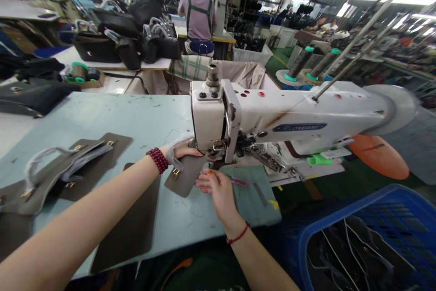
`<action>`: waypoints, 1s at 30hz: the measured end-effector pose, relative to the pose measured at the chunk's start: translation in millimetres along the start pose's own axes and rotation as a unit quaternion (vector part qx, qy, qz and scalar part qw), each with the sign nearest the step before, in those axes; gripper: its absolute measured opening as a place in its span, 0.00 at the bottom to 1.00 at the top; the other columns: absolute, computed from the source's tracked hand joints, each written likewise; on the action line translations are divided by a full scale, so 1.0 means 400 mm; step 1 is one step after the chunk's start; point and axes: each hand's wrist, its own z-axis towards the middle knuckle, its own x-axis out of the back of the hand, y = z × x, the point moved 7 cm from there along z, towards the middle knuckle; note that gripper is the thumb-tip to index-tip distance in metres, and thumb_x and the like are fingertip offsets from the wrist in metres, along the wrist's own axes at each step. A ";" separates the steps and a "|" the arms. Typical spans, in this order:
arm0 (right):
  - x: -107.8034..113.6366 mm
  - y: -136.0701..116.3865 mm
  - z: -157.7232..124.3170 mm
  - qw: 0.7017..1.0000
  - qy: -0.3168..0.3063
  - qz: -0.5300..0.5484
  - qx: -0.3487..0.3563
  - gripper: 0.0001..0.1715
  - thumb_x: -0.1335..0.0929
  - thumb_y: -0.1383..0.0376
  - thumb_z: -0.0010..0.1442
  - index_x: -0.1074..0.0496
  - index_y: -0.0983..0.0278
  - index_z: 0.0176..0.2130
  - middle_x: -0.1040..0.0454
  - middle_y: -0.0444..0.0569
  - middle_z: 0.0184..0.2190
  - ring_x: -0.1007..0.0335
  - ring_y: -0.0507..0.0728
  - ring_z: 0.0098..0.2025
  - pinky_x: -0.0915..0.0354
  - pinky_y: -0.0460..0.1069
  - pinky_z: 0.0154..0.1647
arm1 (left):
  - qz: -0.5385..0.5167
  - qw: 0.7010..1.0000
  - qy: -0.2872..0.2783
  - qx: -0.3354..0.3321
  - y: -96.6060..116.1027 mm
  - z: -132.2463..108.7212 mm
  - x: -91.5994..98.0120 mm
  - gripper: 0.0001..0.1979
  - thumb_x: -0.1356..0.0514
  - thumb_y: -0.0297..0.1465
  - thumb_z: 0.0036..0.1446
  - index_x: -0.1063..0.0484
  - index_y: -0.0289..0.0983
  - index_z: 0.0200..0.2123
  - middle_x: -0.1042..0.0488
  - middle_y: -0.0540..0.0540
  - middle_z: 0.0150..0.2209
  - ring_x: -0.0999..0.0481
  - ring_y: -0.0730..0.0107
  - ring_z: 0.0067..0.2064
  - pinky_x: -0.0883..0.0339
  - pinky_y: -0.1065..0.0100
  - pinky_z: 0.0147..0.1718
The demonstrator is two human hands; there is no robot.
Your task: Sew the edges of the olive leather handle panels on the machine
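Observation:
A grey bag panel (185, 175) with a wrapped handle and gold buckle lies under the sewing machine's head (208, 118), by the needle area. My left hand (184, 149), with a beaded bracelet at the wrist, reaches past the handle (173, 157) and grips the panel's far side; some of its fingers are hidden. At the panel's near right edge is my right hand (218, 189), fingers stretched out and thumb apart. Whether its fingertips touch the panel I cannot tell. Just right of that hand, a pink cutter-like tool (239, 182) lies on the machine bed.
More grey panels with handles (78, 164) overlap at the left. A flat grey panel (136, 218) lies under my left forearm. A blue basket (306, 241) holding dark pieces stands at lower right. Thread spools (301, 64) rise behind the machine. A person (199, 14) sits further back.

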 end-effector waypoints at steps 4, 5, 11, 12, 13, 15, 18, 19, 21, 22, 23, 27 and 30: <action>0.008 0.001 -0.014 1.000 0.000 -0.014 0.014 0.22 0.34 0.53 0.58 0.26 0.68 0.42 0.21 0.56 0.36 0.23 0.56 0.32 0.33 0.45 0.30 | -0.028 0.998 -0.019 0.045 -0.043 -0.008 -0.005 0.18 0.29 0.35 0.41 0.20 0.38 0.39 0.19 0.42 0.37 0.21 0.55 0.38 0.28 0.64 0.39; 0.010 0.002 -0.014 1.000 -0.002 -0.018 0.016 0.23 0.34 0.52 0.58 0.26 0.68 0.42 0.21 0.56 0.36 0.23 0.57 0.32 0.33 0.46 0.29 | -0.038 0.998 -0.015 0.054 -0.049 -0.014 -0.007 0.19 0.30 0.36 0.42 0.21 0.37 0.40 0.19 0.41 0.37 0.21 0.54 0.38 0.27 0.64 0.39; 0.029 0.002 0.014 0.999 -0.031 -0.036 0.017 0.28 0.35 0.46 0.58 0.25 0.67 0.42 0.22 0.54 0.35 0.25 0.56 0.32 0.33 0.45 0.28 | -0.126 0.987 0.049 0.087 -0.059 -0.073 -0.044 0.27 0.30 0.38 0.45 0.26 0.38 0.49 0.20 0.38 0.42 0.20 0.54 0.36 0.26 0.62 0.34; 0.031 -0.001 0.020 0.998 -0.040 -0.038 0.015 0.29 0.35 0.45 0.58 0.25 0.67 0.41 0.22 0.53 0.34 0.26 0.56 0.31 0.33 0.45 0.27 | -0.142 0.984 0.064 0.088 -0.058 -0.085 -0.053 0.27 0.30 0.38 0.45 0.27 0.38 0.50 0.20 0.38 0.44 0.20 0.54 0.37 0.26 0.62 0.35; 0.032 -0.003 0.025 0.998 -0.051 -0.041 0.011 0.30 0.35 0.44 0.57 0.25 0.67 0.40 0.23 0.52 0.32 0.27 0.55 0.30 0.33 0.45 0.26 | -0.158 0.980 0.078 0.088 -0.058 -0.096 -0.063 0.27 0.31 0.38 0.46 0.28 0.38 0.51 0.21 0.37 0.46 0.20 0.53 0.38 0.26 0.61 0.36; 0.034 -0.009 0.036 0.996 -0.070 -0.049 0.007 0.30 0.35 0.43 0.57 0.25 0.67 0.36 0.24 0.50 0.30 0.29 0.55 0.28 0.34 0.45 0.23 | -0.186 0.973 0.109 0.089 -0.064 -0.116 -0.082 0.30 0.32 0.39 0.48 0.30 0.38 0.54 0.22 0.36 0.47 0.20 0.52 0.39 0.26 0.60 0.38; 0.038 -0.016 0.048 0.994 -0.089 -0.063 0.006 0.28 0.33 0.44 0.55 0.26 0.67 0.30 0.27 0.47 0.25 0.33 0.53 0.25 0.39 0.43 0.20 | -0.221 0.959 0.149 0.093 -0.084 -0.140 -0.109 0.34 0.33 0.39 0.49 0.36 0.37 0.58 0.24 0.34 0.49 0.20 0.51 0.43 0.26 0.57 0.42; 0.039 -0.018 0.051 0.993 -0.094 -0.066 0.006 0.28 0.32 0.44 0.55 0.26 0.67 0.29 0.27 0.47 0.24 0.34 0.52 0.24 0.41 0.42 0.20 | -0.232 0.955 0.160 0.097 -0.093 -0.146 -0.117 0.34 0.33 0.39 0.50 0.36 0.37 0.58 0.24 0.34 0.49 0.21 0.50 0.44 0.27 0.57 0.43; 0.042 -0.018 0.055 0.992 -0.100 -0.072 0.006 0.27 0.32 0.45 0.54 0.26 0.68 0.29 0.28 0.46 0.23 0.35 0.52 0.23 0.42 0.42 0.20 | -0.248 0.946 0.177 0.105 -0.109 -0.155 -0.129 0.30 0.35 0.40 0.52 0.35 0.37 0.56 0.24 0.34 0.50 0.21 0.51 0.46 0.28 0.56 0.46; 0.043 -0.018 0.056 0.992 -0.102 -0.076 0.007 0.28 0.32 0.45 0.54 0.26 0.68 0.30 0.28 0.46 0.23 0.36 0.52 0.23 0.41 0.43 0.21 | -0.255 0.943 0.183 0.111 -0.114 -0.158 -0.133 0.27 0.35 0.40 0.53 0.33 0.37 0.55 0.24 0.35 0.49 0.22 0.51 0.46 0.28 0.56 0.46; 0.044 -0.017 0.057 0.991 -0.103 -0.081 0.010 0.28 0.33 0.45 0.54 0.26 0.68 0.30 0.28 0.46 0.23 0.36 0.52 0.23 0.41 0.43 0.21 | -0.260 0.940 0.186 0.117 -0.118 -0.160 -0.135 0.24 0.36 0.39 0.54 0.31 0.37 0.52 0.23 0.36 0.49 0.22 0.51 0.47 0.28 0.55 0.47; 0.040 -0.014 0.061 0.988 -0.087 -0.119 0.034 0.28 0.33 0.45 0.54 0.27 0.68 0.27 0.31 0.43 0.19 0.41 0.50 0.20 0.44 0.42 0.19 | -0.272 0.938 0.160 0.142 -0.110 -0.154 -0.133 0.18 0.35 0.37 0.53 0.26 0.37 0.46 0.20 0.38 0.42 0.20 0.51 0.43 0.28 0.53 0.46; 0.036 -0.015 0.060 0.984 -0.062 -0.153 0.064 0.26 0.33 0.47 0.55 0.27 0.68 0.26 0.32 0.43 0.19 0.42 0.50 0.20 0.47 0.42 0.19 | -0.269 0.941 0.137 0.150 -0.096 -0.140 -0.126 0.16 0.33 0.34 0.49 0.23 0.37 0.43 0.19 0.39 0.40 0.19 0.53 0.38 0.27 0.53 0.44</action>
